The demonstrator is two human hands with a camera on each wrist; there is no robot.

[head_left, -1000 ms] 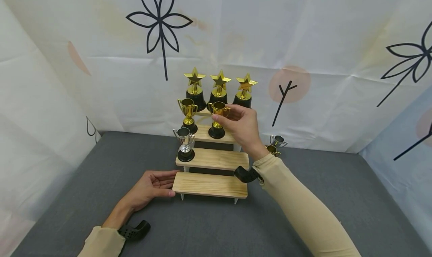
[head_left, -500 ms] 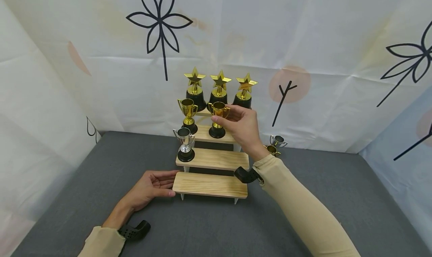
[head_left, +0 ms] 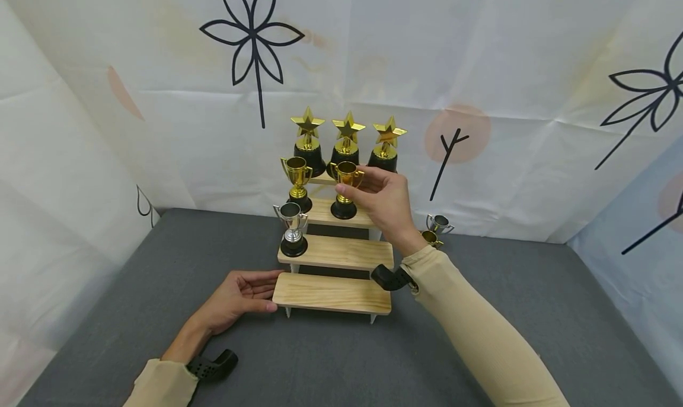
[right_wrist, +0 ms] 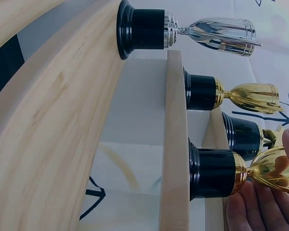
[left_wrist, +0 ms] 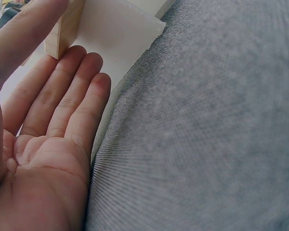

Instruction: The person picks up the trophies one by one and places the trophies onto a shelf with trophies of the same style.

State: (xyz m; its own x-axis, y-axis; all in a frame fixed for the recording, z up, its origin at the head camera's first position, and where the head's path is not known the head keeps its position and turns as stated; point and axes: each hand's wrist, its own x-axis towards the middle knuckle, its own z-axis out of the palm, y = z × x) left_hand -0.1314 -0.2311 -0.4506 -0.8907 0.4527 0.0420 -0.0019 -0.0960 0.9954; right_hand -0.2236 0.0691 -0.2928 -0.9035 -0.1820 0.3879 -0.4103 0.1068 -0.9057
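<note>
My right hand pinches the cup of a gold trophy between thumb and fingers; its black base stands on the second tier from the top of a stepped wooden stand. In the right wrist view that gold trophy has its base against the shelf edge. Left of it on the same tier stands another gold trophy cup. One tier lower, at the left end, is a silver trophy cup. My left hand touches the left end of the lowest tier with extended fingers, palm showing in the left wrist view.
Three gold star trophies line the top tier against a patterned white cloth backdrop. A silver cup and a gold cup stand on the grey table, right of the stand, partly behind my right wrist.
Almost nothing differs. The gold trophy in my right hand has shifted very slightly to the right on its tier; my left hand stays at the stand.
</note>
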